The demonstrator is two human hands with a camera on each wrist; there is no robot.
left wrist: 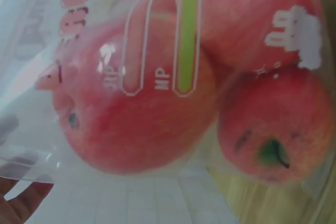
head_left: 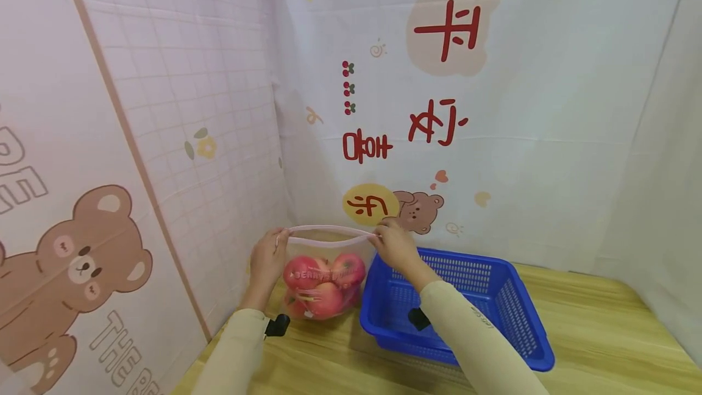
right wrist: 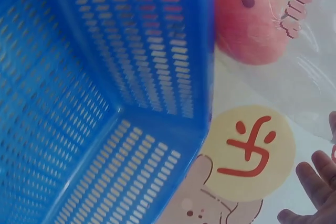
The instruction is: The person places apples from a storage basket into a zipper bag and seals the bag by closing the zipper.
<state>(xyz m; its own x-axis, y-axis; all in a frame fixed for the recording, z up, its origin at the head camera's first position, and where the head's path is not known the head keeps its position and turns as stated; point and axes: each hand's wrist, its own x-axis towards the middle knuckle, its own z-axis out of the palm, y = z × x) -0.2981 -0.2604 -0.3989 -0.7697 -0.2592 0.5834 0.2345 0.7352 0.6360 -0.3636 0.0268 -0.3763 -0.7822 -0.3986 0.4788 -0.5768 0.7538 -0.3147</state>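
A clear plastic zip bag [head_left: 370, 258] with pink-edged mouth and printed lettering stands on the table, its mouth partly parted. Several red apples [head_left: 325, 298] fill its lower part; they also show close up through the printed film as an apple [left wrist: 142, 98] in the left wrist view. My left hand [head_left: 269, 258] pinches the left end of the bag's mouth. At the right end, my right hand [head_left: 396, 247] pinches the rim. Only some fingertips of each hand appear in the wrist views.
A blue perforated plastic basket [head_left: 529, 322] stands right of the bag, under my right forearm, with nothing seen inside it. The wooden table [head_left: 592, 309] runs up to white printed cloth walls [head_left: 548, 200] at the back and left.
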